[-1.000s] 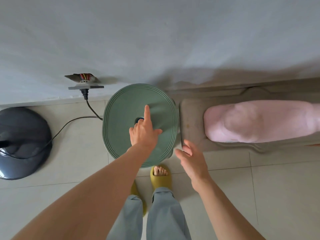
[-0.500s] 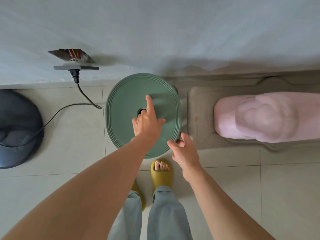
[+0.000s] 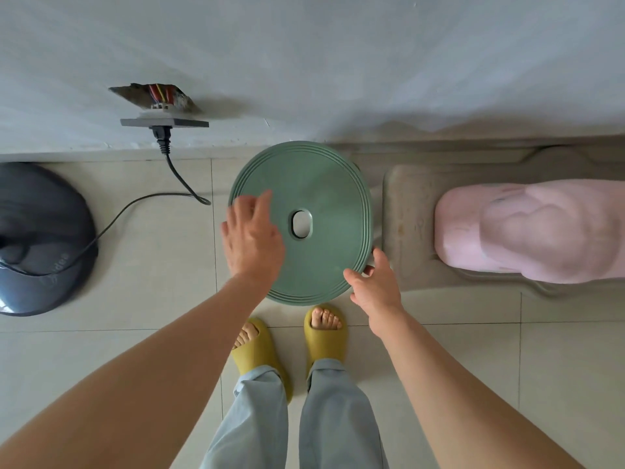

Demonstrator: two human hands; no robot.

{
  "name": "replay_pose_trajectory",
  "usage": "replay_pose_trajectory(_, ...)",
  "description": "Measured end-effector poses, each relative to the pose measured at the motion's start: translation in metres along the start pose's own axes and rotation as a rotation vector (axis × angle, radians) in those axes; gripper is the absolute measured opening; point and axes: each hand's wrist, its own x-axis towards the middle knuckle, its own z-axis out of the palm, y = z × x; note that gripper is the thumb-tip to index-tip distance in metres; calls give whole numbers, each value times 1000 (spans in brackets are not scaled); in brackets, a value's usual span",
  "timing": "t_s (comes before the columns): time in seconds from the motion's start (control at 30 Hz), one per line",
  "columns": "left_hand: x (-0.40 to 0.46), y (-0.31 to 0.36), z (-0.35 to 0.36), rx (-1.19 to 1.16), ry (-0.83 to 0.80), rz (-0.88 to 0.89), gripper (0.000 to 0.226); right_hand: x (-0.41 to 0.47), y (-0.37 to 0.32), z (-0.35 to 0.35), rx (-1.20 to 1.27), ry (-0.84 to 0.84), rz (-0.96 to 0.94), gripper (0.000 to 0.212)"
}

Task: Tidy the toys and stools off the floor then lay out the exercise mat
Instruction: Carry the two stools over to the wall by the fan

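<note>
A round green plastic stool (image 3: 324, 184) with a finger hole in the middle of its seat stands on the tiled floor against the wall, seen from above. My left hand (image 3: 252, 236) hovers over the seat's left side with its fingers spread and blurred, holding nothing. My right hand (image 3: 373, 282) grips the seat's near right rim, thumb and fingers curled at the edge. My feet in yellow slippers (image 3: 326, 328) stand just below the stool.
A beige moulded stool or step (image 3: 406, 211) with a pink rounded object (image 3: 531, 231) on it stands right of the stool. At left sits a dark fan base (image 3: 37, 238) with its cable (image 3: 142, 201) plugged into a loose wall socket (image 3: 164, 122).
My left hand came out of the stool's centre hole and moved to the seat's left side. My right hand came forward and took hold of the right rim.
</note>
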Motion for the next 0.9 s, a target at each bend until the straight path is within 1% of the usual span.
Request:
replay_pose_trajectory(0.03, 1, -6, -3, 45, 22, -68, 60, 3, -2, 1, -17, 3, -15, 68)
replay_pose_trajectory(0.07, 4, -12, -5, 60, -14, -163, 64, 7, -3, 1, -35, 12, -23, 70)
replay_pose_trajectory(0.1, 6, -16, -6, 26, -88, -282, 69, 9, -5, 1, -41, 15, -22, 69)
replay_pose_trajectory(0.17, 12, -21, -4, -160, -251, -501, 71, 15, -8, 1, -36, 18, -18, 57)
replay_pose_trajectory(0.2, 14, -22, -2, -239, -301, -560, 66, 16, -9, 1, -34, 20, -19, 52)
replay_pose_trajectory(0.23, 16, -22, -2, -269, -322, -582, 61, 16, -9, 1, -38, 19, -22, 52)
replay_pose_trajectory(0.3, 16, -22, -3, -257, -326, -574, 56, 19, -7, 1, -37, 12, -32, 57)
replay_pose_trajectory(0.4, 16, -20, -5, -282, -351, -517, 54, 24, -4, -5, -13, 41, -39, 65)
replay_pose_trajectory(0.57, 23, -12, -1, -374, -380, -432, 57, 32, -8, -18, 0, 122, -95, 63)
replay_pose_trajectory(0.6, 26, -11, -1, -374, -388, -419, 60, 33, -9, -19, 9, 123, -104, 62)
replay_pose_trajectory(0.67, 29, -13, 0, -385, -421, -404, 67, 34, -13, -23, 34, 113, -119, 55)
replay_pose_trajectory(0.7, 30, -13, 0, -409, -438, -410, 71, 36, -16, -23, 51, 107, -125, 58)
replay_pose_trajectory(0.77, 30, -15, 1, -494, -473, -444, 80, 35, -21, -25, 69, 100, -139, 78)
replay_pose_trajectory(0.8, 30, -16, 1, -525, -486, -458, 87, 35, -24, -25, 80, 97, -159, 83)
replay_pose_trajectory(0.9, 31, -16, -3, -547, -541, -470, 96, 33, -29, -27, 106, 86, -177, 85)
